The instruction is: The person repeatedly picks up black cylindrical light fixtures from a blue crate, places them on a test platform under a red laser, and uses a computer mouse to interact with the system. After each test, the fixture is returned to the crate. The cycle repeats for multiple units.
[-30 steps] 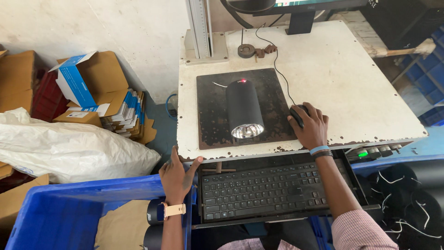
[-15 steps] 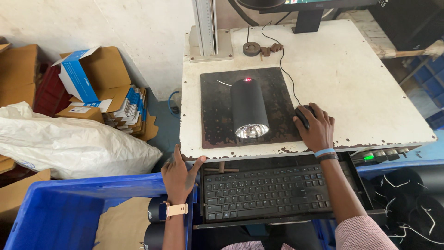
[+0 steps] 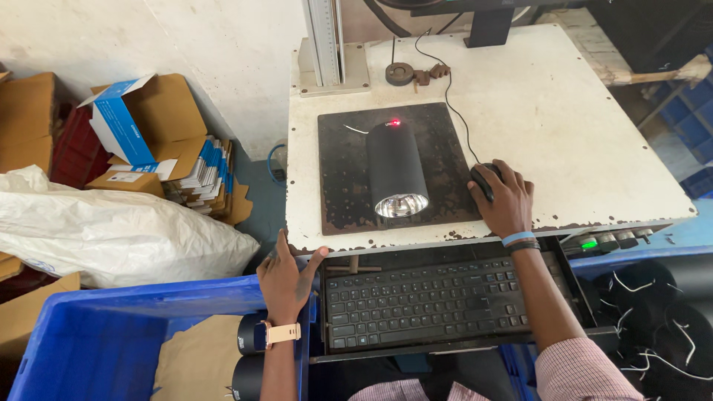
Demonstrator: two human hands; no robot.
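Resting on the white table [image 3: 594, 148], the right hand [image 3: 506, 199] is cupped over a black mouse [image 3: 481, 178], its grip closed loosely around it. A black cylinder [image 3: 396, 169] is laid on its side on the dark plate [image 3: 342, 171] just left of the mouse, shiny open end facing the table's front edge. The left hand [image 3: 286, 281] is spread wide, holding nothing, at the table's front left corner, beside the black keyboard [image 3: 438, 301] and above a blue crate [image 3: 96, 334].
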